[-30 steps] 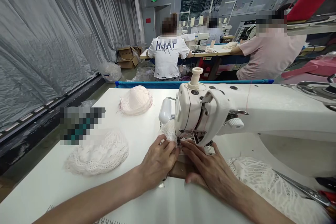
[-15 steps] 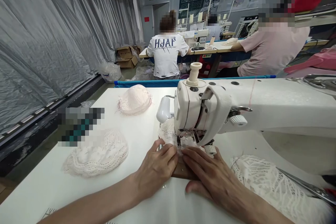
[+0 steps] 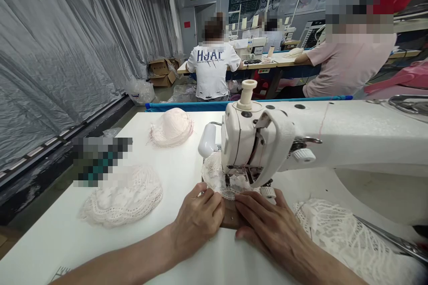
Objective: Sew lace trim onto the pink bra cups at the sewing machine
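A piece of pale lace fabric [image 3: 212, 170] lies under the presser foot of the white sewing machine [image 3: 245, 142]. My left hand [image 3: 200, 213] is closed at the lace's near left edge, its fingers curled and pinching there. On the right side of the needle, my right hand [image 3: 267, 220] lies flat, fingers stretched over the near edge of the lace and the thumb spread on the table. The fingertips of both hands are close to the presser foot. A brown plate [image 3: 232, 214] shows between them.
Left on the white table [image 3: 180, 169] rest a lace piece [image 3: 125, 196] and a pink cup-shaped stack [image 3: 172, 127]. At right lie more lace [image 3: 344, 231] and metal scissors [image 3: 388, 234]. Co-workers sit ahead, one in a white shirt [image 3: 214, 71], one in pink [image 3: 351, 62].
Both hands have drawn slightly toward me, and more of the lace shows around the presser foot. The co-worker in pink has shifted a little.
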`<state>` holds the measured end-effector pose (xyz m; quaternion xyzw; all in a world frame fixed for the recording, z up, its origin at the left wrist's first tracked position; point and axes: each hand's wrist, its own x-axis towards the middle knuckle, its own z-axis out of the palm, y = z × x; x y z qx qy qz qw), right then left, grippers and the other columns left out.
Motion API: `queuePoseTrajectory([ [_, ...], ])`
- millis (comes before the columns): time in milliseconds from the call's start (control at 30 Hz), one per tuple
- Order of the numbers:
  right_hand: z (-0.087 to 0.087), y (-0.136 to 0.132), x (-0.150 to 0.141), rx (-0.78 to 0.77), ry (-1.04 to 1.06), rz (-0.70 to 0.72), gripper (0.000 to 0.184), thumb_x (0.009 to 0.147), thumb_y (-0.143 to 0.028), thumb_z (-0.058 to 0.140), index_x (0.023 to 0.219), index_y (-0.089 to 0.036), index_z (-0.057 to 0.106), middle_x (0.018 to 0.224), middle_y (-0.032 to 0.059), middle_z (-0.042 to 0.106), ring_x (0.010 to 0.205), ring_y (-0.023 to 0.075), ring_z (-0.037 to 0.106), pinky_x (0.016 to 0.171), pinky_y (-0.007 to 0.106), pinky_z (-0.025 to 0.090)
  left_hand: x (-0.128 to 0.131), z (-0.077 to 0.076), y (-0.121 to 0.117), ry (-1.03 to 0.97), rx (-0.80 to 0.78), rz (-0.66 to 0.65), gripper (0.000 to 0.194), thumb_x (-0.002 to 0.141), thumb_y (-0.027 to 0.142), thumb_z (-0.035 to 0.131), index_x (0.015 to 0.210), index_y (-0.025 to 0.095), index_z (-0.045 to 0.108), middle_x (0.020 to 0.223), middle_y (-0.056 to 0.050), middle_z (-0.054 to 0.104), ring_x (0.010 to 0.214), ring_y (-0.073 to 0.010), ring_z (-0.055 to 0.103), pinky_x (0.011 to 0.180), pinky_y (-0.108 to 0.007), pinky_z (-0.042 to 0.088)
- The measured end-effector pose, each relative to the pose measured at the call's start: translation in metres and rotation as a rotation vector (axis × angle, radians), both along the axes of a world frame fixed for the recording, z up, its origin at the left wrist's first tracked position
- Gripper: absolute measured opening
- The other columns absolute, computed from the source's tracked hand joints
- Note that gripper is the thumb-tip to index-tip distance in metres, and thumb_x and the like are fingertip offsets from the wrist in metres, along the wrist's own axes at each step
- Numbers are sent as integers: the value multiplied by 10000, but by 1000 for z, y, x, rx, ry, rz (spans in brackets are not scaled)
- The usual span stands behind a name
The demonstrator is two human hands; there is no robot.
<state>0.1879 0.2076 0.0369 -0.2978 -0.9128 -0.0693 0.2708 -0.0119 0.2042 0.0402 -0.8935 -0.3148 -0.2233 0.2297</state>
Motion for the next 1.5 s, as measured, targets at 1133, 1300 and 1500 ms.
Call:
queuePoseTrajectory([
  [1133,7,-1,-6,44,-8,-39,527,918,-562,315,1033,-121,581,988,122,662,797,225,570,781,403,333,-15,12,-19,86,-70,73,201,800,-35,410,742,117,528,1003,-119,622,667,-156,523,604,-294,421],
  [1300,8,-15,-8,-5,16,100,295,961,-166,320,897,-151,607,916,79,650,819,197,550,705,350,352,-23,23,-71,54,-169,85,207,764,-41,396,806,97,545,862,-107,642,631,-162,512,594,-310,397],
  [1500,8,-15,-4,73,25,191,300,917,-35,322,873,-130,603,842,79,648,750,173,558,604,302,369,-31,23,-83,132,-285,60,115,836,133,488,722,144,499,795,-62,625,599,-142,481,568,-302,334],
])
